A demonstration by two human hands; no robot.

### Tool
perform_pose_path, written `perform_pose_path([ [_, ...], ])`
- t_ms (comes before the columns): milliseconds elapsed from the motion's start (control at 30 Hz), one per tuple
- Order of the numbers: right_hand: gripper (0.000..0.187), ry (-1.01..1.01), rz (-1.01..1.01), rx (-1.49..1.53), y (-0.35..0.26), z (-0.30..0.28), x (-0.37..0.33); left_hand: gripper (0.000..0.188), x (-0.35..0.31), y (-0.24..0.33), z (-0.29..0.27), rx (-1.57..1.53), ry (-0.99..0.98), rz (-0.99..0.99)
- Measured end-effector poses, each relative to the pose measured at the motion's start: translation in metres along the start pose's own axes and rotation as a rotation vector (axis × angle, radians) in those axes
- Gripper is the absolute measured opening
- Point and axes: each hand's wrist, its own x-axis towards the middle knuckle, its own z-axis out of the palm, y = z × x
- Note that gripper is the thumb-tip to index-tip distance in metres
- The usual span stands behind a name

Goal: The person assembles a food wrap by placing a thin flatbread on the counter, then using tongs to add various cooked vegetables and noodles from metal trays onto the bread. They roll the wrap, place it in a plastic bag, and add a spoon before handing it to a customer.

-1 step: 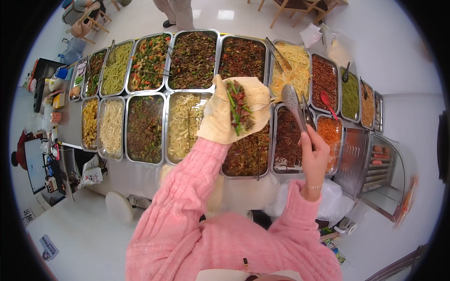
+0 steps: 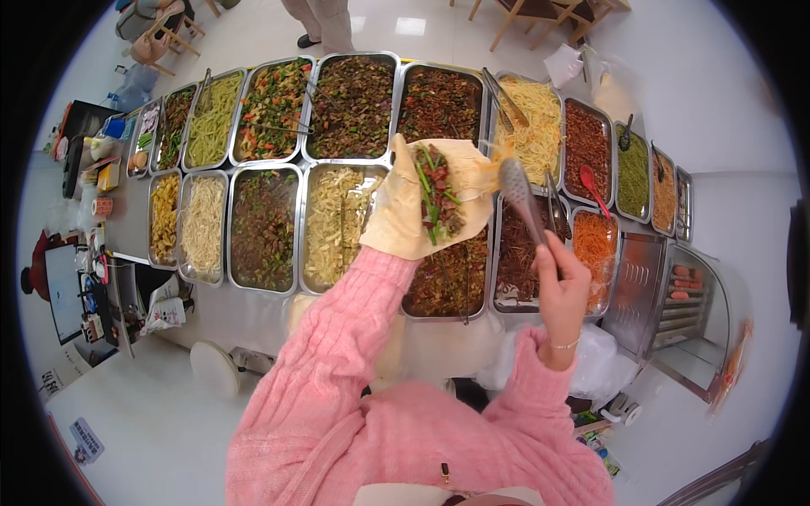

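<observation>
A thin round flatbread (image 2: 390,221) lies draped over my left hand, its left side folded up; the hand itself is hidden and only the pink sleeve (image 2: 384,278) shows. On the bread sits a filling (image 2: 440,198) of dark red meat-like pieces and green strips. My right hand (image 2: 563,282) grips metal tongs (image 2: 525,202) with perforated tips. Yellow shreds (image 2: 499,156) are at those tips, over the bread's right edge. Beyond them is a tray of similar yellow shreds (image 2: 533,118), with another pair of tongs (image 2: 506,97) resting in it.
Two rows of steel trays hold various chopped foods, including orange shreds (image 2: 594,249) and dark strips. A red spoon (image 2: 593,187) stands in one. A glass-fronted warmer (image 2: 688,295) is at the right, a screen (image 2: 64,295) at the left. Another person's legs (image 2: 325,25) show beyond the counter.
The tongs have swung slightly left and down, and yellow shreds now show at their tips over the bread. The bread and left arm have shifted slightly right.
</observation>
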Motion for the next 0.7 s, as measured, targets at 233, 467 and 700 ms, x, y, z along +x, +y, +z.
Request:
perform_pose_path([
  [233,0.028,-0.15,-0.255,-0.333,-0.033,0.05,-0.011,0.077,-0.015,0.001,0.004,-0.011,0.325,-0.135],
  [467,0.021,-0.047,-0.284,-0.362,-0.05,0.065,-0.038,0.07,-0.037,0.017,0.005,-0.439,0.026,-0.122],
  [700,0.02,-0.064,-0.327,-0.436,-0.049,0.079,-0.055,0.072,-0.046,0.021,-0.015,-0.268,0.239,-0.095],
])
